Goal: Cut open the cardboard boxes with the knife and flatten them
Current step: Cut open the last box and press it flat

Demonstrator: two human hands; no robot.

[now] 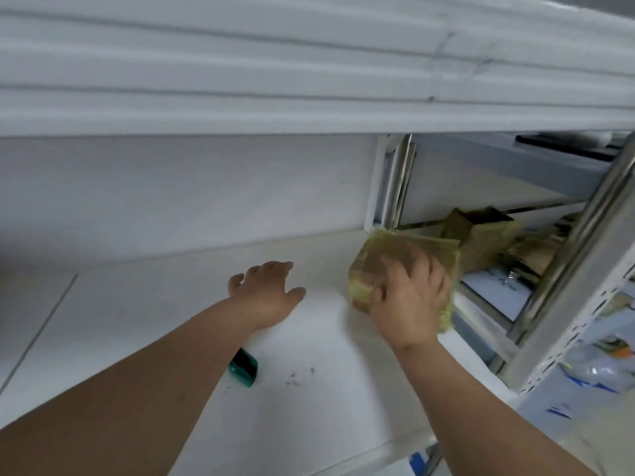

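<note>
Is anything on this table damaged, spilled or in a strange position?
Small dark specks lie scattered on the white table near the green knife. The box under the right hand sits at the table's right edge. Nothing looks damaged.

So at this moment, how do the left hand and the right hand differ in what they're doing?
The right hand grips the tape-wrapped cardboard box at the table's far right edge; the left hand holds nothing. The right hand's fingers curl over the box; the left hand's are spread, relaxed. Both reach forward over the table.
</note>
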